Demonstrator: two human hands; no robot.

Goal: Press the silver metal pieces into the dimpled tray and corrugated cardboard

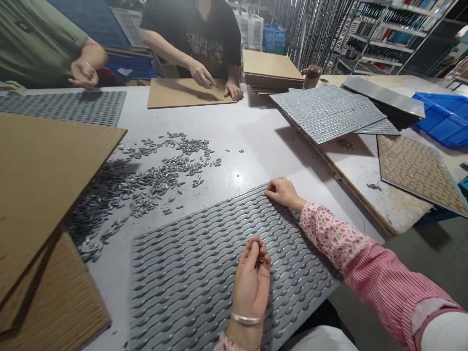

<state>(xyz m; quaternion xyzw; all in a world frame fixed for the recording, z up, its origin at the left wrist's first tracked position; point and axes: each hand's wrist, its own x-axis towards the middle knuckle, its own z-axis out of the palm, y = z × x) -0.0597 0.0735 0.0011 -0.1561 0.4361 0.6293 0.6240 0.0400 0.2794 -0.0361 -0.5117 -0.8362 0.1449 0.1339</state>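
Note:
A grey panel (204,273) with rows of wavy ridges and oval bumps lies on the table in front of me. Over its middle, my left hand (252,282) is turned palm up with curled fingers, and a small dark grey piece shows between them. My right hand (284,192) is pinched down at the panel's far right corner; whatever its fingertips hold is hidden. To the left spreads a heap of small grey oval pieces (157,180), some scattered loose near the panel.
Cardboard sheets (44,180) jut in from the left. Across the table, two people work by another grey panel (106,105) and a brown board (183,95). Stacked boards (270,66), ridged panels (325,109), a patterned panel (420,170) and a blue crate (446,117) stand right.

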